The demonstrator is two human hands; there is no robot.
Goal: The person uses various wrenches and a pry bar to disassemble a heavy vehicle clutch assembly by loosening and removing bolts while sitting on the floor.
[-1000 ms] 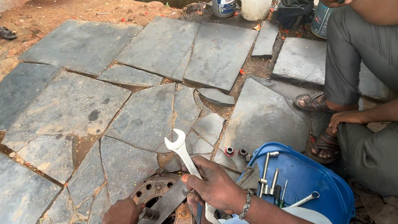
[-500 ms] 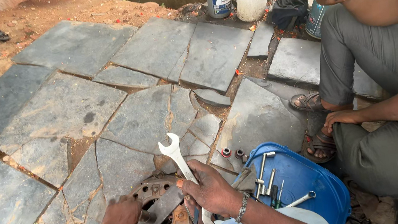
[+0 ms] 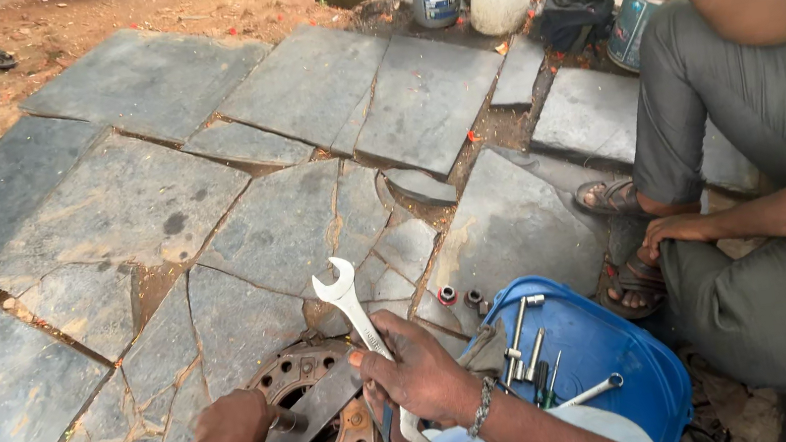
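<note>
I see my right hand (image 3: 419, 373) with its fingers wrapped tight around the shank of an open-ended spanner (image 3: 351, 303), whose jaw end sticks up beyond my knuckles; the lower end is hidden under my palm. My left hand (image 3: 233, 425) is closed over a dark metal bar (image 3: 309, 416) lying across a rusty round plate (image 3: 324, 429), which the frame's bottom edge cuts off. A blue lid (image 3: 601, 350) with loose tools lies just past my right wrist.
</note>
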